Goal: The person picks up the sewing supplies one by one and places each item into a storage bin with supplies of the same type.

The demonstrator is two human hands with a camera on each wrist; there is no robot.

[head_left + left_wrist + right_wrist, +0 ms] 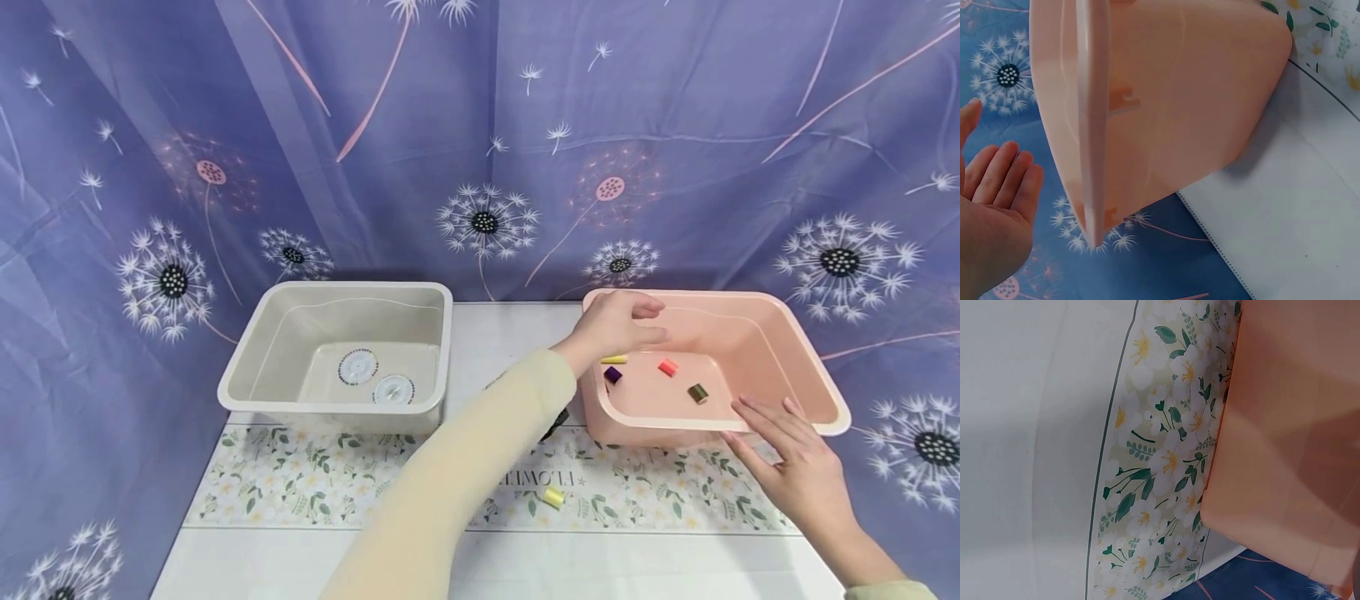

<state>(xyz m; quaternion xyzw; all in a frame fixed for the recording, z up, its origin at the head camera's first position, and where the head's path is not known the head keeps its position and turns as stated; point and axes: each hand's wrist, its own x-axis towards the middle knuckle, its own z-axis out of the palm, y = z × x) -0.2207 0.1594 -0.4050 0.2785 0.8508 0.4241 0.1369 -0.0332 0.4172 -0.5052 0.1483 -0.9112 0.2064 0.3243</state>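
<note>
My left hand (617,323) is over the left end of a pink basin (780,333), its fingers loosely bent with nothing between them. In the left wrist view the same hand (999,219) shows its bare palm beside the basin's wall. Inside the basin lie small thread spools: a purple one (613,375), a red one (667,367), a dark green one (698,392) and a yellow one (614,359) partly below the left hand. My right hand (798,462), fingers extended, is at the basin's front right rim; the right wrist view does not show its fingers.
A greyish-white basin (255,367) stands on the left, holding two round pin wheels, one (357,367) behind the other (393,389). Another yellow spool (553,497) lies on the flowered tablecloth (300,475). The left forearm partly hides a dark object (557,423) between the basins.
</note>
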